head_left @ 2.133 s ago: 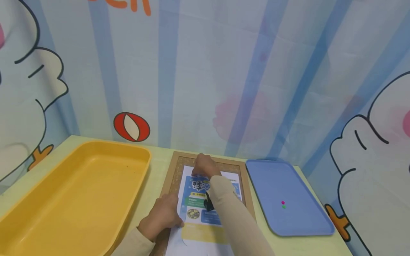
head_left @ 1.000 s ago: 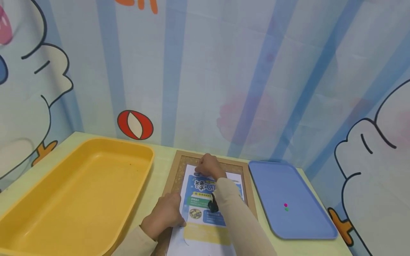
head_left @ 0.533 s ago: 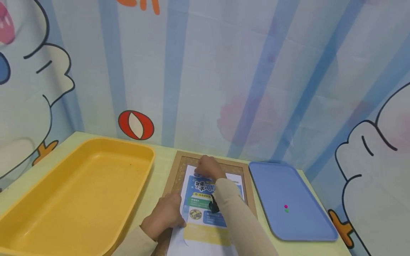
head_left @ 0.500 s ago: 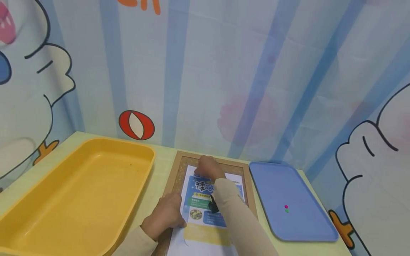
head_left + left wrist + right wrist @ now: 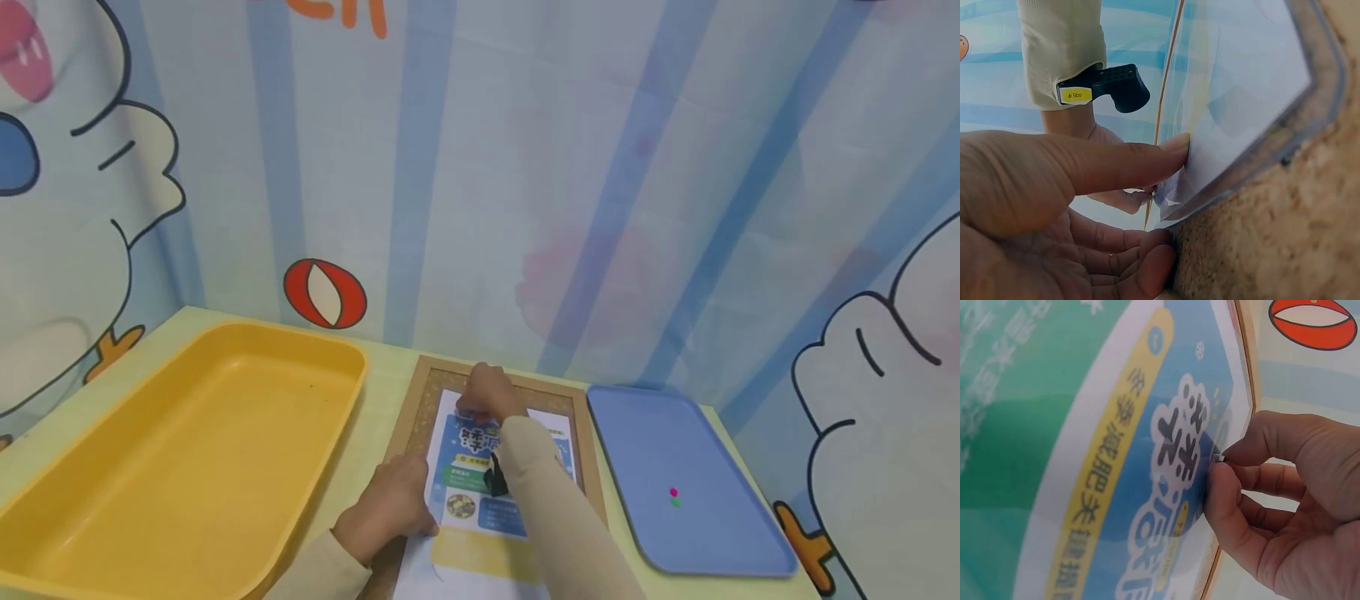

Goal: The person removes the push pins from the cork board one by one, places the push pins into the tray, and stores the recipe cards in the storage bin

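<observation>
Starting at the left, we see a deep yellow tray (image 5: 210, 450) on the pale counter (image 5: 386, 392), and behind it a striped backdrop (image 5: 480, 167) printed with a red-and-white oval (image 5: 326, 293). Next comes the left hand (image 5: 388, 504) at the left side of a wood-framed cork board (image 5: 408, 408): its thumb presses on the clear-covered face of a printed poster (image 5: 468, 546), and its other fingers bend in beside the poster's edge, though we cannot tell whether they pinch it. The poster lies on the cork, within the frame, its blue heading toward the far end. Up there we find the right hand (image 5: 489, 390), thumb and forefinger pinching a small pale piece (image 5: 1220, 457) against the poster's upper part; we cannot make out its full shape. A black device (image 5: 495, 477) sits at that arm's beige cuff. Farthest right, just beside the board, we have a shallow blue tray (image 5: 667, 425) holding a tiny pink piece (image 5: 673, 492) and a green one (image 5: 676, 502), close together.
</observation>
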Tool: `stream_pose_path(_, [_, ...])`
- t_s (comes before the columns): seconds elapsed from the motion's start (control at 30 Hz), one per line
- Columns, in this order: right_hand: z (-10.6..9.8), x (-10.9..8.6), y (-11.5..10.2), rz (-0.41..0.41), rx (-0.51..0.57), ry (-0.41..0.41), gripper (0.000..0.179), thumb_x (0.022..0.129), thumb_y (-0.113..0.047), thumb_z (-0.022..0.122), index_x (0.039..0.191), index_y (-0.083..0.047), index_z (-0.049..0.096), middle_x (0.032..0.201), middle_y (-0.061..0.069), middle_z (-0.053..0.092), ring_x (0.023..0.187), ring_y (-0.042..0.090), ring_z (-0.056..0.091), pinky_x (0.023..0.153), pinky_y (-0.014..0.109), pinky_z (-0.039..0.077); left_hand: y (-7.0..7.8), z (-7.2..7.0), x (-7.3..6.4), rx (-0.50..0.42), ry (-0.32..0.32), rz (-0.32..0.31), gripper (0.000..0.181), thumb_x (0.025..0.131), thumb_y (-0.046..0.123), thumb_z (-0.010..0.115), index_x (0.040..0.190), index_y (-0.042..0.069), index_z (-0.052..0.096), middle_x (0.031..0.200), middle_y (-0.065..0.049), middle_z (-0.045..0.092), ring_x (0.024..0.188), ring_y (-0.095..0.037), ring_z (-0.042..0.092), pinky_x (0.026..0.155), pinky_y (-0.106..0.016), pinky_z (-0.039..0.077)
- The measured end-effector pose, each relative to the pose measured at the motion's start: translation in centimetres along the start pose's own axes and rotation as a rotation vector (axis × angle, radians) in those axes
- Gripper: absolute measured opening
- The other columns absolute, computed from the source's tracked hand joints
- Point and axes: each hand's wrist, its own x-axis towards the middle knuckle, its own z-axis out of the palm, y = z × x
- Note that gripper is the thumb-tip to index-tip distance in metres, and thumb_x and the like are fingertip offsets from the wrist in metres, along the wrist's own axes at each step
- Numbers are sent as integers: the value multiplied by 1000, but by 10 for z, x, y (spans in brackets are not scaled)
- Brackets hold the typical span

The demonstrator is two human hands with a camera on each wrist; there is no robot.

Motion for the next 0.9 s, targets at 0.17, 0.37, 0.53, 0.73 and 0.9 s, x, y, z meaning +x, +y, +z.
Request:
stream_pose_path(0.17, [-1,2,4,50,68,-31,32,81,-11,77,58,-10,55,54,3,55,45,12,54,44,23,43,1,0,-1,10,3,5,60,49,3,95,101,-2,66,79,-7,63,74,-23,56,72,-42,53])
stream_pose_path(0.37, [-4,2,8,73,136,-48,38,84,-13,75,56,-13,50,51,1,54,45,11,52,48,24,42,2,-1,-2,-2,8,16,56,50,2,95,97,-1,66,77,-5,62,74,-22,54,73,-42,50])
stream_pose_path(0.53, [-5,1,7,99,167,-65,37,87,-14,73,58,-13,49,53,0,53,46,11,52,48,23,42,2,-1,-1,2,1,9,54,51,2,95,96,-2,66,76,-6,61,72,-22,54,69,-40,50])
stream_pose_path(0.73, [-4,-5,-1,-9,-39,-58,19,85,-9,73,70,-6,61,64,6,58,51,15,57,45,24,49,3,-1,-1,2,-10,-3,56,51,2,95,98,-3,65,78,-7,62,73,-23,55,70,-40,51])
stream_pose_path(0.9, [-4,-8,-6,-55,-133,-26,13,85,-9,74,77,-2,67,67,8,61,52,16,58,43,23,47,2,-2,-3,2,-7,6,56,51,2,95,99,-2,65,79,-7,62,74,-23,56,70,-41,52])
